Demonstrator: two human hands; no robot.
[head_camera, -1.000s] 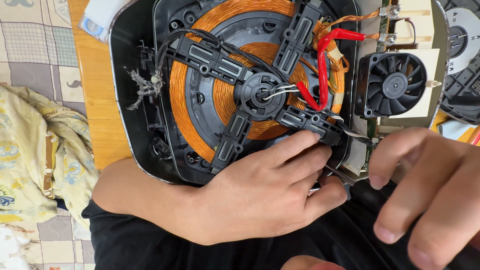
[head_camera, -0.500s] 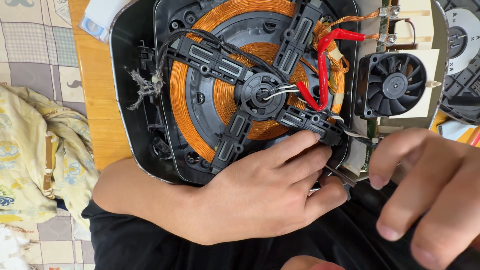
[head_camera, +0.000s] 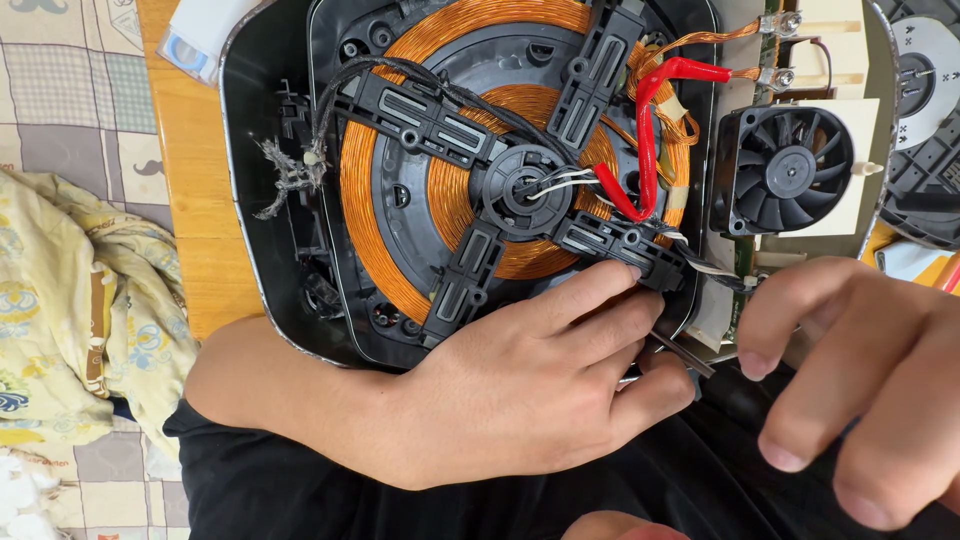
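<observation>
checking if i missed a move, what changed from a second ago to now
Almost nothing. The left hand keeps its fingers on the black bracket over the copper coil, pinching a thin dark tool. The right hand still hovers beside it with only a slight shift. The fan and red wires are unchanged.

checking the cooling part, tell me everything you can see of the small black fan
The small square black plastic fan has curved blades around a round hub inside a square frame. It lies flat, face up, on a cream board at the right of the opened cooker base, beside the orange copper coil. Neither hand touches it.
</observation>
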